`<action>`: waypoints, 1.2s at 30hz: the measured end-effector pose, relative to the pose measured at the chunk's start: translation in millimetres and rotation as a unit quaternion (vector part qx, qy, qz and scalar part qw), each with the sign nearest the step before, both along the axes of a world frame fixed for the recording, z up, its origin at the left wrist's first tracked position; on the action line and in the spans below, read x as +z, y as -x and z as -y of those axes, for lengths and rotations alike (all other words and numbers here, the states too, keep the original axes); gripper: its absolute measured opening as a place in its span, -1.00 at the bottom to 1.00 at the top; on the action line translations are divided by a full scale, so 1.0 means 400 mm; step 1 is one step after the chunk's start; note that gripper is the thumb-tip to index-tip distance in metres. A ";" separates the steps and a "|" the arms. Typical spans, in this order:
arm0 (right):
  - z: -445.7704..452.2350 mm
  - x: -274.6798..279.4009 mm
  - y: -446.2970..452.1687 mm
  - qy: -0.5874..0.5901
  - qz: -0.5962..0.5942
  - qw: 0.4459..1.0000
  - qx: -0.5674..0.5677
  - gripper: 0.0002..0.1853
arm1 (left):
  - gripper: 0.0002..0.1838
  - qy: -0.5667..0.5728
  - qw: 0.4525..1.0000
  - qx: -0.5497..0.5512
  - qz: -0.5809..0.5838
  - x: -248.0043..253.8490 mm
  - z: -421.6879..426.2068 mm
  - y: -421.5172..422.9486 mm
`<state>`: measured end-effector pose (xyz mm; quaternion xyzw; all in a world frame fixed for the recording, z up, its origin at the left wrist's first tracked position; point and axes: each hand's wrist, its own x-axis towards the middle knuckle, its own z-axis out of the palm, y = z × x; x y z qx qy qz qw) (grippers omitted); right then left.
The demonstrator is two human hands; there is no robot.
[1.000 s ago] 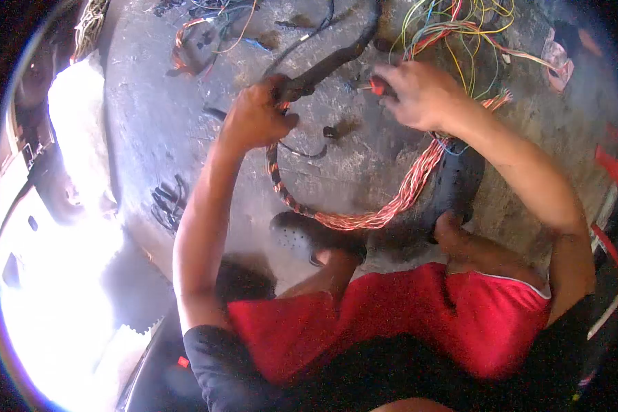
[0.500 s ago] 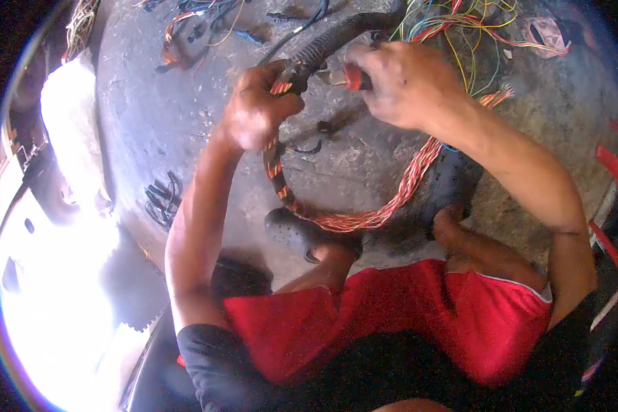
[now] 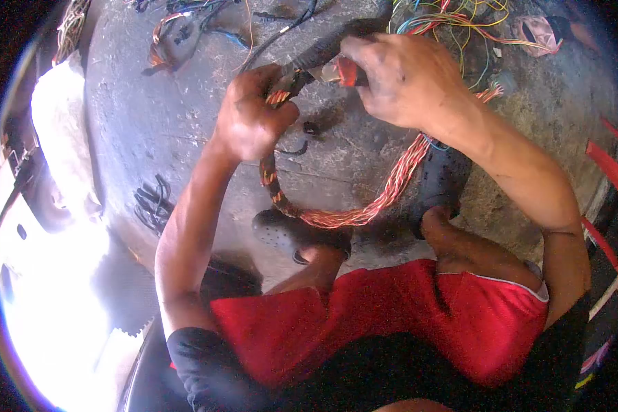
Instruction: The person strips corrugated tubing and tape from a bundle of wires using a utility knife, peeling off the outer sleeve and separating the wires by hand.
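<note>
My left hand (image 3: 254, 113) is closed round a wire harness (image 3: 270, 180), a bundle of orange-and-white wires partly wrapped in black. Above that hand a black corrugated tube (image 3: 323, 49) runs up and right from the bundle. In my right hand (image 3: 408, 79) is a red-handled tool (image 3: 348, 71), its metal tip close to the tube's end by my left fingers; whether it touches cannot be made out. Below, the loose red-and-white wires (image 3: 384, 202) curve right and up under my right forearm to frayed ends.
Multicoloured wires (image 3: 460, 24) lie at the top right near a pinkish scrap (image 3: 537, 34). More cables (image 3: 161, 44) lie at the upper left, with short black pieces (image 3: 154, 202) below them. My shoes (image 3: 281, 230) rest beside the bundle. A bright white object (image 3: 62, 130) stands left.
My right hand has moved the red-handled tool leftward to the tube's end. My left hand keeps its hold on the bundle. The whole view has shifted slightly.
</note>
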<state>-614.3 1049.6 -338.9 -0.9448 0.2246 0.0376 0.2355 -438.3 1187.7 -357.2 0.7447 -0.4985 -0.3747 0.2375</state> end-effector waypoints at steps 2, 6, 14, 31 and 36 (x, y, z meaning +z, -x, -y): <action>-0.002 -0.015 0.005 0.015 0.025 1.000 0.000 -0.73 | -0.82 0.076 0.996 -0.023 0.029 -0.018 -0.009 -0.006; 0.001 -0.013 0.011 0.009 0.042 0.999 0.003 -0.76 | -0.72 -0.028 0.997 -0.036 0.068 0.012 -0.011 -0.002; -0.004 -0.004 0.000 -0.012 -0.003 0.999 0.029 -0.72 | -0.83 0.055 0.997 0.009 0.053 0.012 -0.015 0.025; 0.163 0.084 -0.090 -0.006 -0.238 0.971 -0.018 -0.82 | -0.81 -0.017 0.987 0.100 0.125 0.024 -0.092 0.011; 0.063 -0.018 -0.106 -0.133 -0.171 0.976 -0.030 -0.80 | -0.77 -0.064 0.991 0.063 0.096 0.006 -0.066 -0.006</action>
